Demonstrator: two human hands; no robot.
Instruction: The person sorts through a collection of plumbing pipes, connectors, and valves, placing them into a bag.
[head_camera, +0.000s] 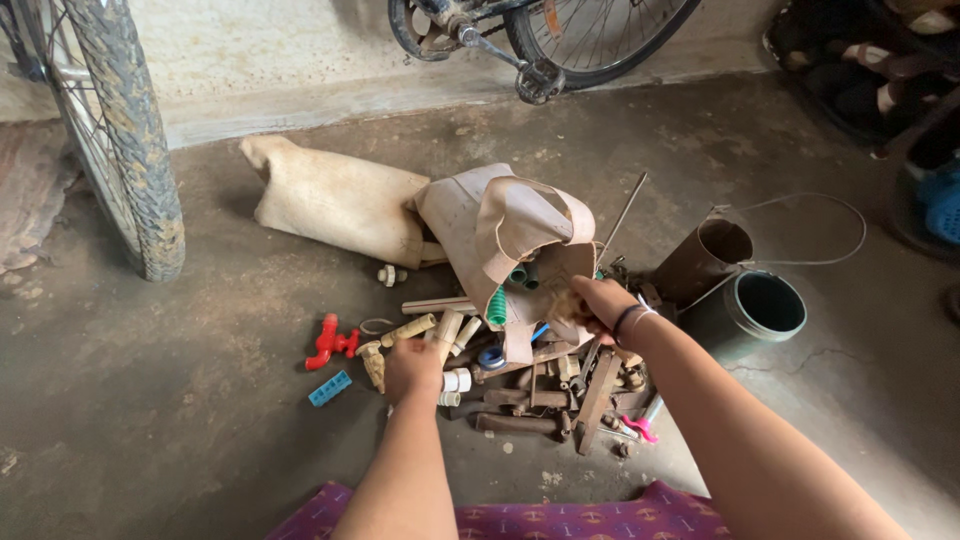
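My left hand (412, 368) closed around a cream pipe fitting (446, 332), low over the scattered plumbing parts (560, 395); my right hand (598, 303) gripping the open canvas tool bag (505, 235), on the concrete floor (150, 380)

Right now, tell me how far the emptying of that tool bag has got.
Done: a heap of pipe fittings already lies on the floor, with a red tap and a blue piece off to the side. In hand: the right hand is at the mouth of the tan bag, while the left hand closes over fittings in the heap. Left: a green ribbed part and pipe ends still sit inside the bag.
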